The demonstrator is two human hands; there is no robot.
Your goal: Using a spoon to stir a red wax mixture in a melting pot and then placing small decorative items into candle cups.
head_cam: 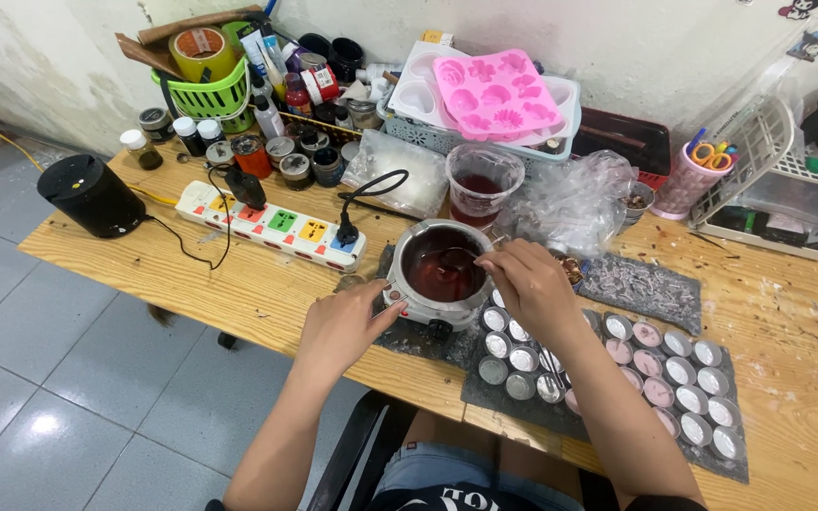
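Head view: my right hand (529, 284) has its grip pinched narrow on a thin stirring tool (464, 254) whose end sits in the dark red liquid inside the small melting pot (441, 267), which stands on the wooden worktop (239, 274). My left hand (345, 324) rests against that pot's left side near its knob, fingers loosely curled, holding nothing that I can make out. Rows of little round tins (684, 374) sit just right of the pot, and a white power strip (272, 223) lies to its left.
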